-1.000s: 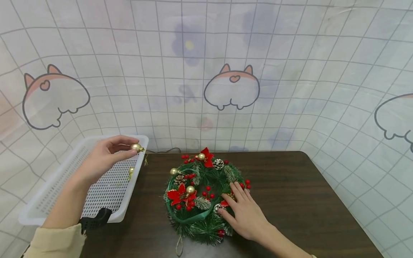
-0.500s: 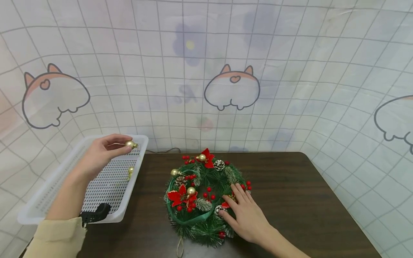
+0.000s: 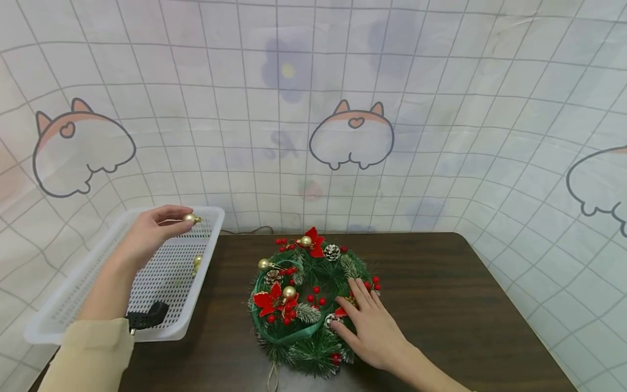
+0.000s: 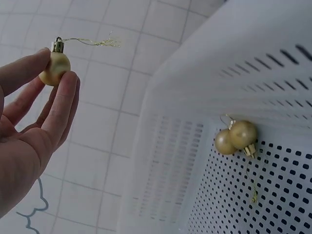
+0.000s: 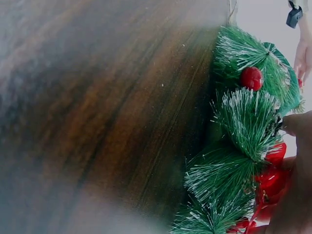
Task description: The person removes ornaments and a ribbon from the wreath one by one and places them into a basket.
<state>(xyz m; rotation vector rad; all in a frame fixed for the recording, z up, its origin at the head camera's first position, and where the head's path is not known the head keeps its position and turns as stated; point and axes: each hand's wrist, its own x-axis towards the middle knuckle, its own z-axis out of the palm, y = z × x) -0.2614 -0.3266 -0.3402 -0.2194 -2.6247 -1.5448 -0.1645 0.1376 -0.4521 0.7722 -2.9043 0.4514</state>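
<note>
Between thumb and fingertips my left hand [image 3: 147, 234] pinches a small gold Christmas ball [image 4: 57, 68] above the white basket; a glittery gold string trails from its cap in the left wrist view. Two more gold balls [image 4: 243, 134] lie together on the basket floor. My right hand [image 3: 369, 326] rests with spread fingers on the right side of a green Christmas wreath [image 3: 313, 354]. The wreath carries red poinsettias [image 3: 268, 299], red berries, pinecones [image 3: 331, 252] and several gold balls. Part of its right side is hidden under the hand.
The white perforated basket [image 3: 208, 261] stands at the left of the dark wooden table [image 3: 426, 283]. A twine loop [image 3: 272, 377] sticks out at the wreath's front. A thin cable [image 3: 254, 231] lies along the back edge before a patterned cloth backdrop [image 3: 235, 109].
My left hand has moved a little to the left with the gold ball, farther over the basket. The right hand and the wreath have stayed in place.
</note>
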